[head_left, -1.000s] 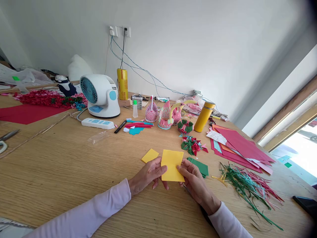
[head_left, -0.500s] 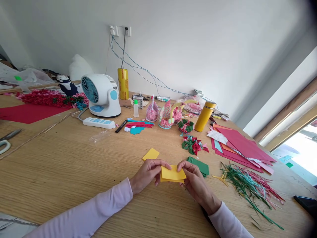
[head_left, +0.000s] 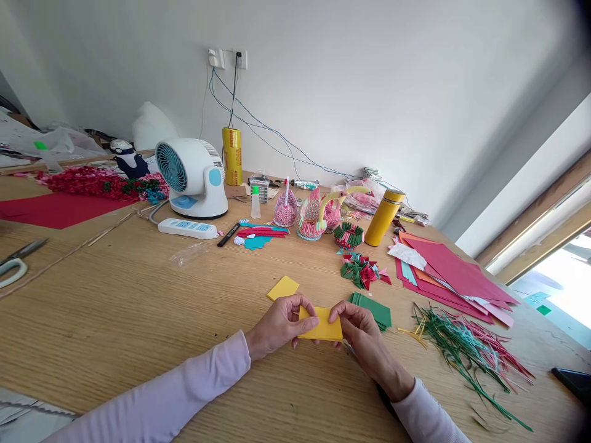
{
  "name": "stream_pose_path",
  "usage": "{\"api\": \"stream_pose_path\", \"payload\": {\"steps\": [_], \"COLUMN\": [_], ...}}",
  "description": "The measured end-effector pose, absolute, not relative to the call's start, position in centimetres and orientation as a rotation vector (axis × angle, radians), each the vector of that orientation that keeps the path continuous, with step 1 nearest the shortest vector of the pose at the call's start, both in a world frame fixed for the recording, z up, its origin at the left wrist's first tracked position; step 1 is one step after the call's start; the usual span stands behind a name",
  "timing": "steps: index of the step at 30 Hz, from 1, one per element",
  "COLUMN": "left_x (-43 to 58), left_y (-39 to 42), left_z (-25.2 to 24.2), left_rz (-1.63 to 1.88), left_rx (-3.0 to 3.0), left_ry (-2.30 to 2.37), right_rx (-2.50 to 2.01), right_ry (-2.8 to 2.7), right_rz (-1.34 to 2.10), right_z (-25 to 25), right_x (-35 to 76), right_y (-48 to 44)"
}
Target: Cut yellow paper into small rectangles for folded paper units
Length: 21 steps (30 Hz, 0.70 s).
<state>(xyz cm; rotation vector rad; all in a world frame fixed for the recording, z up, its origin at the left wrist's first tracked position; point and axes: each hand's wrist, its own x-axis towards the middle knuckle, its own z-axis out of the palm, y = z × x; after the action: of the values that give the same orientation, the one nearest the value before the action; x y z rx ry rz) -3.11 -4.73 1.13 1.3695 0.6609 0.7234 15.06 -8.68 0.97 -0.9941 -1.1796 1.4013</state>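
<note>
Between both hands I hold a small stack of yellow paper pieces point(head_left: 324, 326) above the table's front. My left hand point(head_left: 282, 323) grips its left end, thumb lying over the top face and fingers behind. At the right end, my right hand point(head_left: 362, 335) pinches the same stack between thumb and fingers. Just beyond my left hand another yellow paper piece point(head_left: 283, 287) lies on the wood. A pile of green paper rectangles point(head_left: 372, 309) rests behind my right hand. Farther back sits a heap of folded green and red paper triangles point(head_left: 362, 271).
Paper swans point(head_left: 314, 215), a yellow thermos point(head_left: 384, 218) and a white fan point(head_left: 196, 178) stand at the back. Red sheets point(head_left: 455, 271) and thin green paper strips point(head_left: 455, 338) lie at the right. Scissors point(head_left: 16, 264) rest at the far left, a power strip point(head_left: 187, 228) near the fan.
The yellow pieces, spread apart earlier, now sit evenly together. My left thumb has moved down onto the top sheet. The view has shifted slightly.
</note>
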Motion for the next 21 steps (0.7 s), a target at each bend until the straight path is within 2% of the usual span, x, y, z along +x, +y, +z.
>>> {"api": "stream_pose_path", "payload": {"steps": [6,14,21], "left_x": [-3.04,-2.84,-3.06], "left_y": [-4.64,-4.84,-4.55], "left_z": [0.60,0.81,0.52], "left_rz": [0.772,0.824,0.753], "left_rx": [1.392,1.370,1.398], "left_ry": [0.660,0.694,0.728], "right_rx": [-0.992,-1.087,-1.141], "right_ry": [-1.106,-1.243,-1.274], "right_rz": [1.458,1.349,1.338], "right_z": [1.12,0.72,0.62], "right_x": [15.42,15.13,14.55], "right_y": [-8.77,-8.51,-8.59]}}
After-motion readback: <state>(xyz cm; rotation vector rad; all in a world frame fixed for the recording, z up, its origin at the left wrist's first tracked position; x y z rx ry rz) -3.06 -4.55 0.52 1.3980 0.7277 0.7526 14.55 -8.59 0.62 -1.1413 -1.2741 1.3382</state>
